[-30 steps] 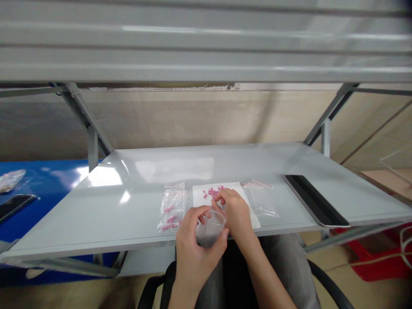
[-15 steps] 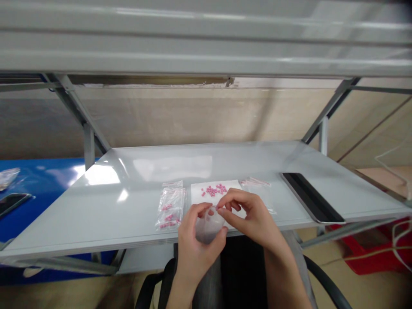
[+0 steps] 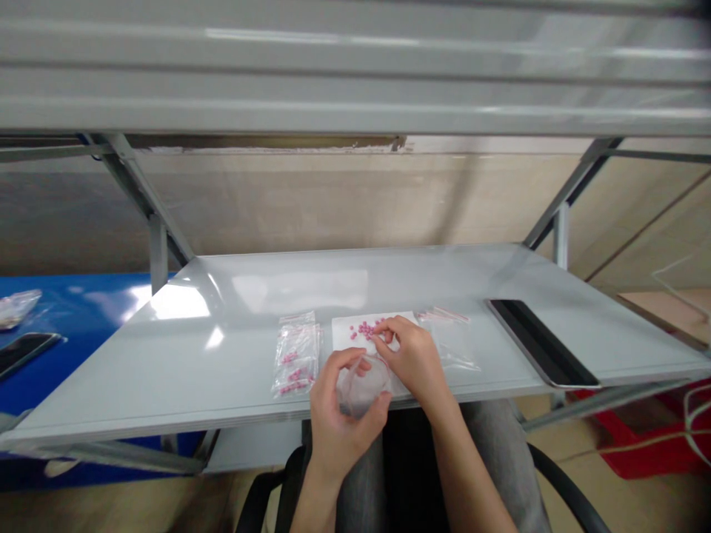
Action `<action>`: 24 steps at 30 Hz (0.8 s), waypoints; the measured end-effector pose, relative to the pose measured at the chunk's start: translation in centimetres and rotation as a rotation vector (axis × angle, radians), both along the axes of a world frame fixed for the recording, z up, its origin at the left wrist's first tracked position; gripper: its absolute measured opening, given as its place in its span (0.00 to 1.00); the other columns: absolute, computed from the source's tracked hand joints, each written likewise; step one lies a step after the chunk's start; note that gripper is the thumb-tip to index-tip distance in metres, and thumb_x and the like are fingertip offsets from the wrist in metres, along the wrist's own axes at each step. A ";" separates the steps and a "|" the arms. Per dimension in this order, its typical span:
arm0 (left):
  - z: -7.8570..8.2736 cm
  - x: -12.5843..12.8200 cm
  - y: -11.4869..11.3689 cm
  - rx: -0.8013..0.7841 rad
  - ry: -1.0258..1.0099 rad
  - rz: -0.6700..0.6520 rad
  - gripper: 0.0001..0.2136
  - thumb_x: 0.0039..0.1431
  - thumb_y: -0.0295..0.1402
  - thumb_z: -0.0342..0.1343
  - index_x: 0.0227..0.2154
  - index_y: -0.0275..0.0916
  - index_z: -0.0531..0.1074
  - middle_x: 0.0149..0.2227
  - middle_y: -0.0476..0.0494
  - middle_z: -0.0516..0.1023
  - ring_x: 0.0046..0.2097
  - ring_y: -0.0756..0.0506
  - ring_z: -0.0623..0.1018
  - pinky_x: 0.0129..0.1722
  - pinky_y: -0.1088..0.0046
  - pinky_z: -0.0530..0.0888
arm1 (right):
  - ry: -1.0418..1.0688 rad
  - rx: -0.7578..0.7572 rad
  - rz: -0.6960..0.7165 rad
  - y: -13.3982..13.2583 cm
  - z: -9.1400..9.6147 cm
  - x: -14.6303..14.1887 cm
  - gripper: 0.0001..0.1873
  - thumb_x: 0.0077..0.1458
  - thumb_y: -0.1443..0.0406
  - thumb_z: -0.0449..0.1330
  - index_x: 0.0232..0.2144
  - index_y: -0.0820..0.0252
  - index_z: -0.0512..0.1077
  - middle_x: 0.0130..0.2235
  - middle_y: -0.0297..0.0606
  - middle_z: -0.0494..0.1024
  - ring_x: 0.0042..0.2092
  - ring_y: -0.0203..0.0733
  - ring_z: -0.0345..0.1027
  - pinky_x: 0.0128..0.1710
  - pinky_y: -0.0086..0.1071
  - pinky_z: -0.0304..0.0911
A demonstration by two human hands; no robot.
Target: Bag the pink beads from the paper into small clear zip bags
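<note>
Close to the table's front edge, my left hand (image 3: 343, 411) curves its thumb and fingers round a small clear plastic bag (image 3: 364, 392), whose mouth is spread into a round opening. Beyond it lies a white sheet (image 3: 340, 339) with a loose pile of small pink beads (image 3: 364, 328). The fingertips of my right hand (image 3: 409, 354) are pinched at the right side of this pile, touching the beads. Whether a bead sits between them is hidden. On the left are stacked clear zip bags (image 3: 296, 354) with several pink beads inside.
More flat clear bags (image 3: 452, 340) lie right of the sheet. Farther right rests a dark-screened tablet or phone (image 3: 541, 342). A metal shelf (image 3: 355, 81) overhangs the white table (image 3: 167, 370). Another phone (image 3: 25, 352) lies on the blue surface at left.
My right hand has moved from the bag's mouth forward to the bead pile. The left hand keeps its hold on the bag, whose opening now looks wider.
</note>
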State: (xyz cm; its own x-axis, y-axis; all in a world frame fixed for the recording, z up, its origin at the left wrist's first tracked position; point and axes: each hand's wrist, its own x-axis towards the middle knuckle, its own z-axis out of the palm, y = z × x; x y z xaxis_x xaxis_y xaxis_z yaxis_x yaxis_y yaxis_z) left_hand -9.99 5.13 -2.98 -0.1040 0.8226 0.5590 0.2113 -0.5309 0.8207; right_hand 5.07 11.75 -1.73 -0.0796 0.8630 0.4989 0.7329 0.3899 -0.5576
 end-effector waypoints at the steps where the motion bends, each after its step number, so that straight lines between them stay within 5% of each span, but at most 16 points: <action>1: 0.0 0.0 0.0 0.001 0.002 -0.001 0.18 0.55 0.34 0.63 0.49 0.41 0.71 0.38 0.46 0.76 0.39 0.44 0.79 0.42 0.66 0.77 | -0.017 -0.003 -0.009 0.0 -0.1 -0.1 0.06 0.54 0.72 0.60 0.30 0.58 0.76 0.27 0.34 0.74 0.32 0.42 0.71 0.35 0.32 0.62; 14: 0.0 -0.1 0.2 -0.004 0.009 -0.009 0.18 0.55 0.32 0.62 0.49 0.43 0.70 0.38 0.47 0.76 0.39 0.45 0.78 0.43 0.67 0.77 | -0.042 -0.013 -0.027 -0.4 0.1 -0.4 0.07 0.52 0.73 0.60 0.29 0.58 0.76 0.28 0.34 0.74 0.31 0.41 0.70 0.34 0.32 0.61; 18: 0.0 0.0 0.0 -0.032 -0.006 -0.017 0.18 0.55 0.32 0.62 0.49 0.42 0.70 0.39 0.47 0.76 0.40 0.45 0.78 0.44 0.67 0.77 | 0.067 -0.004 0.052 -1.7 2.3 0.2 0.05 0.55 0.69 0.61 0.30 0.58 0.77 0.26 0.32 0.71 0.27 0.37 0.64 0.29 0.30 0.59; 24: -0.1 0.0 0.0 -0.038 -0.009 -0.012 0.19 0.54 0.31 0.63 0.50 0.43 0.70 0.43 0.45 0.77 0.44 0.43 0.79 0.45 0.67 0.77 | 0.359 -0.147 0.357 -4.0 6.5 0.9 0.03 0.55 0.66 0.65 0.30 0.57 0.80 0.25 0.32 0.71 0.25 0.34 0.58 0.24 0.29 0.55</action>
State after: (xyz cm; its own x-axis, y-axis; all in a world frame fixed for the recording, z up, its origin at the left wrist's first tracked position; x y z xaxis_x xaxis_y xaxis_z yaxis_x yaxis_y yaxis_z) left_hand -9.97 5.13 -3.09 -0.0986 0.8446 0.5262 0.1974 -0.5017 0.8422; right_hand 5.92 7.70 4.80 -0.2280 0.8762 0.4246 0.3213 0.4794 -0.8167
